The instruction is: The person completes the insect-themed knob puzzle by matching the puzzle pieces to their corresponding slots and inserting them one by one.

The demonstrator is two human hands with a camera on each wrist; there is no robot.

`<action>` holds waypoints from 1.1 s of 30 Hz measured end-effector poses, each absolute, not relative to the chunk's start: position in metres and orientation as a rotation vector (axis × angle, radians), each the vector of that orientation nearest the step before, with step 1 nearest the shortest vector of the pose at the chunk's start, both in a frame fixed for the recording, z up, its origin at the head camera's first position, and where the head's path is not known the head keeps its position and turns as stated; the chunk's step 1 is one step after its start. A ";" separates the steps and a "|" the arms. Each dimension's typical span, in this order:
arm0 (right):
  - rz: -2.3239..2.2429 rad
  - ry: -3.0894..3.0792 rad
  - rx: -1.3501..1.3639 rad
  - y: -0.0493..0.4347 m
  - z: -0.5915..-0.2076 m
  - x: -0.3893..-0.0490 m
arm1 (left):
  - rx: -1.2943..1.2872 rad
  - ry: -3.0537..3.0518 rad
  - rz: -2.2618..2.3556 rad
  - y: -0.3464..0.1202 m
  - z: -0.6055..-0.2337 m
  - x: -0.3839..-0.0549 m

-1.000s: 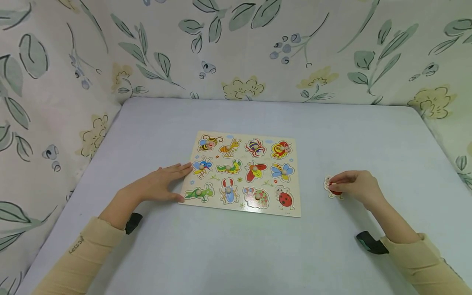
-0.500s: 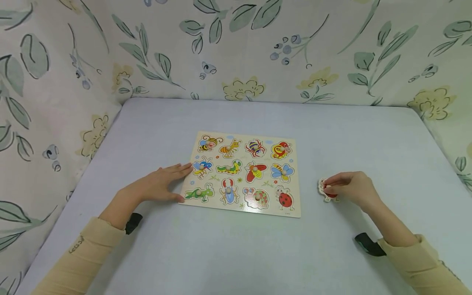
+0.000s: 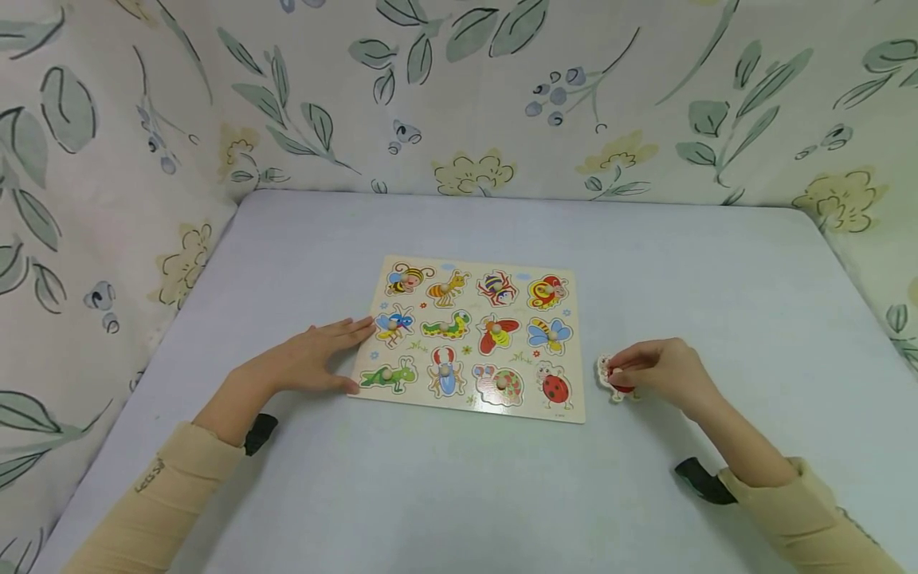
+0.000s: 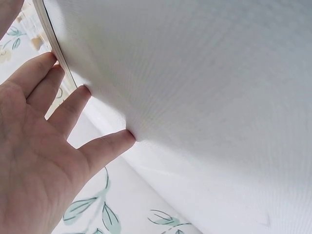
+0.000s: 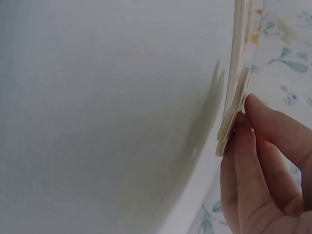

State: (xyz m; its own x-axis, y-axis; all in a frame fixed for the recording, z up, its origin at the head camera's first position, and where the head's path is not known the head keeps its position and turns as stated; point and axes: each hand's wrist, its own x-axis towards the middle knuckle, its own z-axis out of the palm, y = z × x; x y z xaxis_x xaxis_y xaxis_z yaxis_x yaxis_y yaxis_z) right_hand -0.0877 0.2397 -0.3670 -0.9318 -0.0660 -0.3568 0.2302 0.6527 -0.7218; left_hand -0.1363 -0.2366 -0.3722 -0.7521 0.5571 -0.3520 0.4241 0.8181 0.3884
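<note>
A wooden knob puzzle board [image 3: 466,359] with rows of colourful insects lies on the table. My left hand [image 3: 304,363] rests at its left side with fingers spread, fingertips at the edge; the left wrist view shows the extended fingers [image 4: 70,109] against that edge. Just right of the board, my right hand [image 3: 667,371] pinches a ladybug puzzle piece [image 3: 604,373] by its small knob, between thumb and fingers. The right wrist view shows the piece [image 5: 235,109] edge-on, raised off the table with a shadow below. At the board's lower right corner, a printed ladybug picture [image 3: 555,388] shows no knob.
A white table [image 3: 459,494] holds the board near its middle. Floral cloth [image 3: 459,104] hangs behind and along the left side. Black straps [image 3: 706,481] stick out below both wrists.
My right hand has carried the ladybug piece leftward, from well right of the board to close beside its right edge. The left hand and the board have stayed put.
</note>
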 end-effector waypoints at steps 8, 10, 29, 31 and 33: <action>-1.178 2.514 0.085 0.226 -0.367 -0.087 | 0.728 2.546 0.393 -0.235 -0.371 -0.136; -1.185 2.507 0.073 0.223 -0.367 -0.087 | 0.730 2.546 0.396 -0.235 -0.371 -0.136; -1.152 2.518 -0.048 0.190 -0.367 -0.092 | 0.749 2.541 0.414 -0.236 -0.371 -0.136; -1.163 2.519 -0.070 0.186 -0.368 -0.094 | 0.748 2.541 0.417 -0.237 -0.371 -0.136; -1.169 2.522 -0.095 0.183 -0.369 -0.095 | 0.753 2.543 0.418 -0.237 -0.371 -0.136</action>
